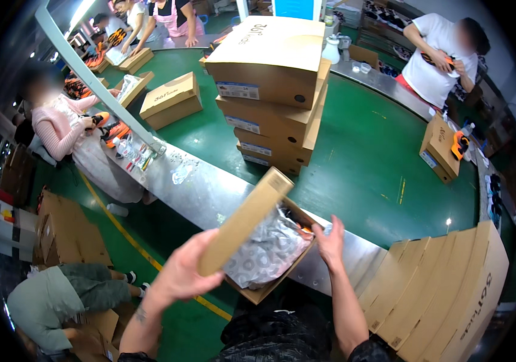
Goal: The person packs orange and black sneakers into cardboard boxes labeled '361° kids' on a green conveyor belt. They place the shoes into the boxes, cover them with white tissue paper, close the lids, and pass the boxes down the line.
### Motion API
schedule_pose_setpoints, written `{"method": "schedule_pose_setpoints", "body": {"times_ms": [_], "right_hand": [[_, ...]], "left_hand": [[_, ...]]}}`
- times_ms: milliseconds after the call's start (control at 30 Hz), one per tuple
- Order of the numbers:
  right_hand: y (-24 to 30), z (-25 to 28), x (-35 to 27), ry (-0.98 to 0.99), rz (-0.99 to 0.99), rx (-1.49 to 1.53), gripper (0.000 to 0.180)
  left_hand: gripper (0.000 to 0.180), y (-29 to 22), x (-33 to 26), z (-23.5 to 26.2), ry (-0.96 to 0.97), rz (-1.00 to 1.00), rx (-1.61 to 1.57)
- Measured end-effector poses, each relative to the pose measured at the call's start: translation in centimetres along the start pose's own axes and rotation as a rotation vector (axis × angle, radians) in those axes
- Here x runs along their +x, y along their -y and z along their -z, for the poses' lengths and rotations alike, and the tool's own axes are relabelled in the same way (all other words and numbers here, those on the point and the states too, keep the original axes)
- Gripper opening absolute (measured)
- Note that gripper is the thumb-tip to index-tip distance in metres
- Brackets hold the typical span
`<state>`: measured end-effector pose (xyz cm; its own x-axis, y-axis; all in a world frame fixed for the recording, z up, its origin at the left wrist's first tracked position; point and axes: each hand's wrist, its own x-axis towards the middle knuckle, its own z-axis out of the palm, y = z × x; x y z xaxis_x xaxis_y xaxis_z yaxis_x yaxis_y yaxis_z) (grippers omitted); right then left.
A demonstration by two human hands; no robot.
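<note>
In front of me a brown cardboard shoebox (pixel 262 294) stands uncovered at the near edge of the metal counter. White patterned wrapping paper (pixel 264 250) fills most of it, and a bit of an orange shoe (pixel 304 231) shows at its far right end. My left hand (pixel 188 265) is closed round the near end of the box's lid (pixel 246 220), which it holds tilted up along the left side. At the right rim is my right hand (pixel 329 241), its thumb on the box's edge and its fingers along the outside.
A tall stack of closed shoeboxes (pixel 270 84) stands beyond the counter (pixel 179 175). More boxes (pixel 439 295) are lined up at right. Co-workers handle shoes at left (pixel 67 123) and far right (pixel 439 60). Another person (pixel 58 308) bends over cartons at lower left. A slanted metal post (pixel 98 78) rises from the counter.
</note>
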<state>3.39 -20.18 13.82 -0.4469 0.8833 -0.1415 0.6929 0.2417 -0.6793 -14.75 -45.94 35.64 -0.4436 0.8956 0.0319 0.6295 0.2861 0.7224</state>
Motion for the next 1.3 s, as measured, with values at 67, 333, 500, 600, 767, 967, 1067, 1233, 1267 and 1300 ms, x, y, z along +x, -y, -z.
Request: {"method": "schedule_pose_setpoints", "body": {"times_ms": [67,333,500,600,767,967,1067,1233,1267,1300], "right_hand": [[-1.1,-0.8,0.1,0.3,-0.13,0.09,0.059],[-2.0,-0.6,-3.1,0.027,-0.167,0.13,0.034],[0.1,-0.3,-3.5,0.108,-0.104,-0.057,0.036],[-1.1,-0.5,-2.5,0.282,-0.201,0.075,0.036],[-0.9,-1.2,-5.5,0.268,0.056,0.104,0.036],[-3.0,2.3,-6.2,0.666,-0.212,0.481,0.036],[-3.6,3.7,-5.8,0.71,-0.419,0.605,0.041],[1.5,-1.2,-4.2,0.276,-0.209,0.224,0.056],[2.9,-2.2,-3.8,0.518,-0.288,0.031,0.058],[4.0,-2.5,-4.5,0.53,-0.257,0.078,0.062]], "left_hand": [[0.065,0.8,0.9,2.7,0.103,0.238,-0.066],[0.049,10.0,2.5,10.3,-0.046,0.307,-0.095],[0.052,6.6,5.6,9.1,0.055,0.131,-0.008],[0.051,2.6,6.3,2.5,0.069,-0.283,0.224],[0.072,6.2,0.3,-9.6,0.341,-0.181,0.433],[0.075,11.3,-3.1,-13.3,0.314,-0.206,0.52],[0.075,10.7,-2.7,-13.3,0.335,-0.156,0.51],[0.075,12.8,-2.4,-13.7,0.349,-0.265,0.685],[0.074,13.2,-1.7,-12.9,0.335,-0.269,0.676],[0.082,14.1,-2.8,-12.9,0.317,-0.173,0.774]]}}
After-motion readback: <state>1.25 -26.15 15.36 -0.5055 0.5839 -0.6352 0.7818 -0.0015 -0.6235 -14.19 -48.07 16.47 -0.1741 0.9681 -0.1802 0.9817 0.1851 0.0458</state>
